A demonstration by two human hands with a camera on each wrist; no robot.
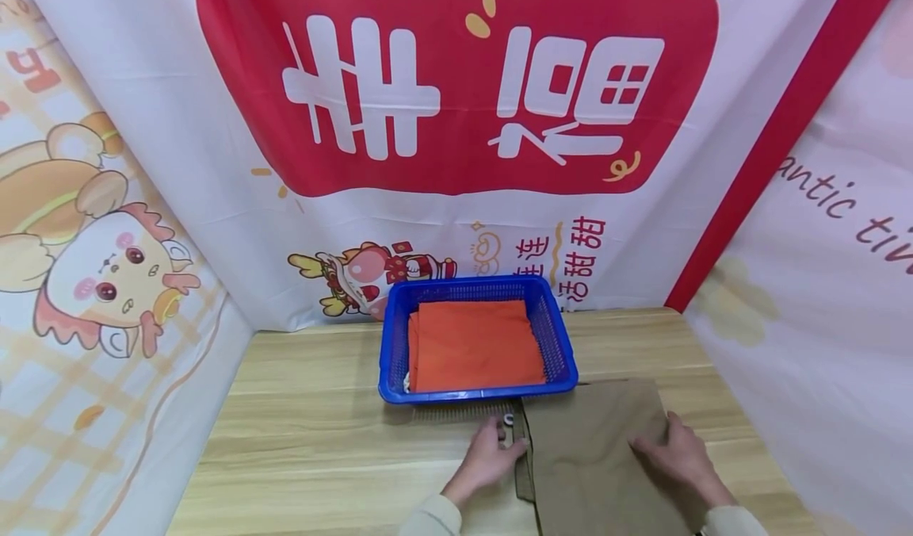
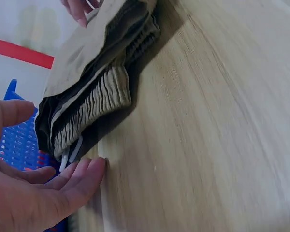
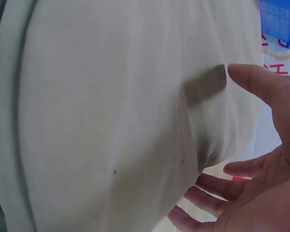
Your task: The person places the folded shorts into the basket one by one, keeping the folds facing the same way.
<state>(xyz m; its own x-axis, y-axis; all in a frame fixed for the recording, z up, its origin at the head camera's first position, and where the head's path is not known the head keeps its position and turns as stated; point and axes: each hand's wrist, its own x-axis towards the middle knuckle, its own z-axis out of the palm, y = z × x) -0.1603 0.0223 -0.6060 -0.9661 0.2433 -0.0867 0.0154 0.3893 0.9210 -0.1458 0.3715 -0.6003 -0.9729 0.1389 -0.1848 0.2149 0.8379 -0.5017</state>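
A folded khaki pair of drawstring pants (image 1: 595, 449) lies on the table in the head view. Its gathered elastic waistband (image 2: 99, 99) and pale drawstring (image 2: 70, 152) face my left hand (image 1: 490, 457). That hand's thumb and fingers are spread apart, with the fingertips right by the drawstring in the left wrist view. My right hand (image 1: 674, 457) is at the right edge of the pants. In the right wrist view its thumb stands over the cloth and the other fingers (image 3: 208, 198) reach along the edge, well apart from the thumb.
A blue plastic basket (image 1: 478, 396) holding folded orange cloth (image 1: 474, 346) stands at the back, right against the pants' far edge. Printed fabric walls (image 1: 456, 171) enclose the wooden table (image 1: 314, 441) at the back and both sides.
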